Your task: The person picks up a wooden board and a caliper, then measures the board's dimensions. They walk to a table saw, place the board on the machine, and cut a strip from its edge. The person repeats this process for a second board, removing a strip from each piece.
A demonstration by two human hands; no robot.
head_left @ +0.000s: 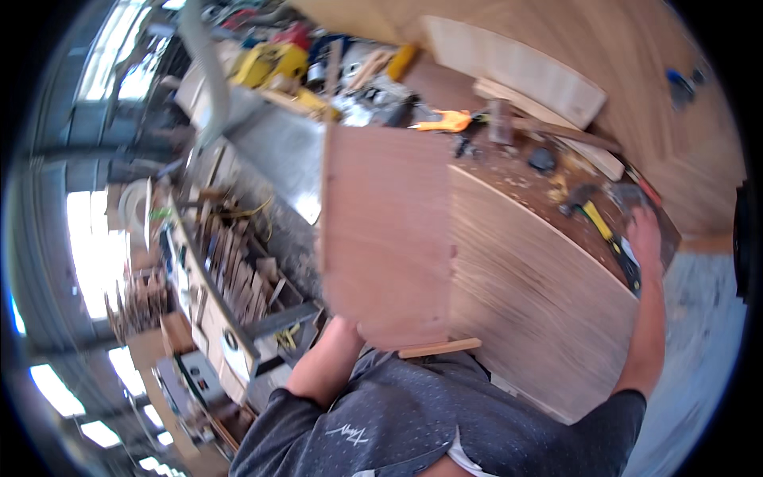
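A reddish-brown wooden panel (387,230) stands raised in front of my body, with a thin strip along its left edge. My left hand (346,329) grips it near the lower left corner; the panel hides most of the fingers. My right arm stretches out to the far right of the bench. There my right hand (643,229) is at a clear plastic item (625,195), its fingers smeared and hard to read. Close by lies a hammer (594,219) with a yellow and black handle. A wood-grained board (540,294) lies flat between the panel and my right arm.
An orange tool (447,121), a dark round object (542,160) and wood strips (584,156) lie among shavings on the bench. A pale board (517,67) rests at the back. Left are a metal sheet (278,147), a hose (208,71) and stacked offcuts (238,258).
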